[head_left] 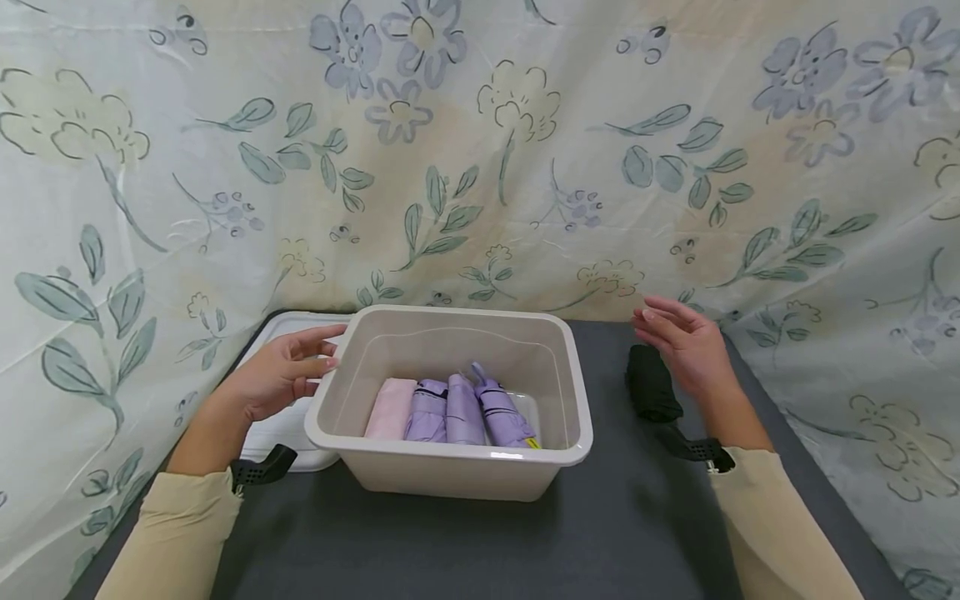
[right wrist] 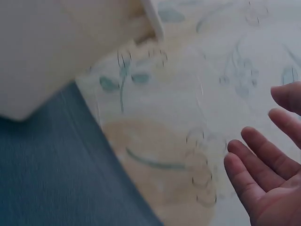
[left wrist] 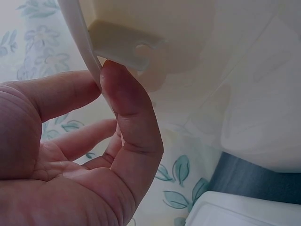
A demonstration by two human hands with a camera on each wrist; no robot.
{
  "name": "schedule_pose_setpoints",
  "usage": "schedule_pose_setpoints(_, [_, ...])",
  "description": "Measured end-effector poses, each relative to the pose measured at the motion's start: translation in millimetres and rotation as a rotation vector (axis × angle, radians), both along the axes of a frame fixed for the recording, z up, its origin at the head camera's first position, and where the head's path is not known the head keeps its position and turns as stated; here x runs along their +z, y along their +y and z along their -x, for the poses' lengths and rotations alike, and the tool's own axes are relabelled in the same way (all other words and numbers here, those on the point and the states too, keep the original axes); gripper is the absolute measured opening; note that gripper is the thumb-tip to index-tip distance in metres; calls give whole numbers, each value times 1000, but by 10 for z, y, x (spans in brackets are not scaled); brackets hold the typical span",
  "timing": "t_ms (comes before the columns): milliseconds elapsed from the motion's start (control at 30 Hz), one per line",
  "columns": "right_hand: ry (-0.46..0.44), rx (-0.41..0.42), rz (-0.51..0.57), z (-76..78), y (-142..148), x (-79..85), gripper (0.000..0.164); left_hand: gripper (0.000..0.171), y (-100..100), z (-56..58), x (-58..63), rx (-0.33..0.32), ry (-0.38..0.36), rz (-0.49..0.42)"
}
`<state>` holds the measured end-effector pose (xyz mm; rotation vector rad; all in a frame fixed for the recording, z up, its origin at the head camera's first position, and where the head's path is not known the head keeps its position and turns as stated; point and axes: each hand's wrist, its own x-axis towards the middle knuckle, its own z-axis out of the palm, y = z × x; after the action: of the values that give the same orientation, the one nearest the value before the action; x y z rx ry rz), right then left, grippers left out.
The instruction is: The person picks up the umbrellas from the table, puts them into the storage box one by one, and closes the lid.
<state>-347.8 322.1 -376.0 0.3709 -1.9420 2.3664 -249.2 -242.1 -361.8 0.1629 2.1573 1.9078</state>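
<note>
A beige plastic storage bin (head_left: 450,479) stands in the middle of the table. My left hand (head_left: 281,375) is at its left rim; in the left wrist view the thumb and a bent finger (left wrist: 134,113) pinch that rim. Inside, side by side, lie a pink roll (head_left: 391,408) and several purple folded umbrellas (head_left: 465,410), the rightmost with a loop and a yellow tag. My right hand (head_left: 686,350) hovers to the right of the bin with loosely extended fingers and holds nothing. Just beside it lies a black rolled bundle (head_left: 651,385), partly overlapped by the hand.
A white lid (head_left: 262,437) lies on the table left of the bin, partly behind my left hand. The dark grey tabletop (head_left: 465,550) extends under everything. A floral curtain (head_left: 480,208) hangs right behind the table and along both sides.
</note>
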Motion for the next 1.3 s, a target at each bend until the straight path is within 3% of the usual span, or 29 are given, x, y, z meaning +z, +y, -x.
schedule_pose_setpoints(233, [-35, -149, -27, 94, 253, -258, 37, 69, 4, 8, -3, -7, 6, 0])
schedule_pose_setpoints(333, [-67, -222, -89, 134, 335, -367, 37, 69, 7, 10, 0, -6, 9, 1])
schedule_pose_setpoints(567, [-187, -374, -586, 167, 487, -578, 56, 69, 6, 9, 11, -6, 5, 7])
schedule_pose_setpoints(767, [-267, -363, -701, 202, 564, -723, 67, 69, 1, 14, 27, -10, 6, 26])
schedule_pose_setpoints(1033, [-367, -282, -704, 254, 615, -813, 74, 69, -2, 23, 30, -3, 8, 40])
schedule_pose_setpoints(1300, [-398, -202, -787, 290, 616, -865, 85, 69, -1, 21, 35, -4, 6, 34])
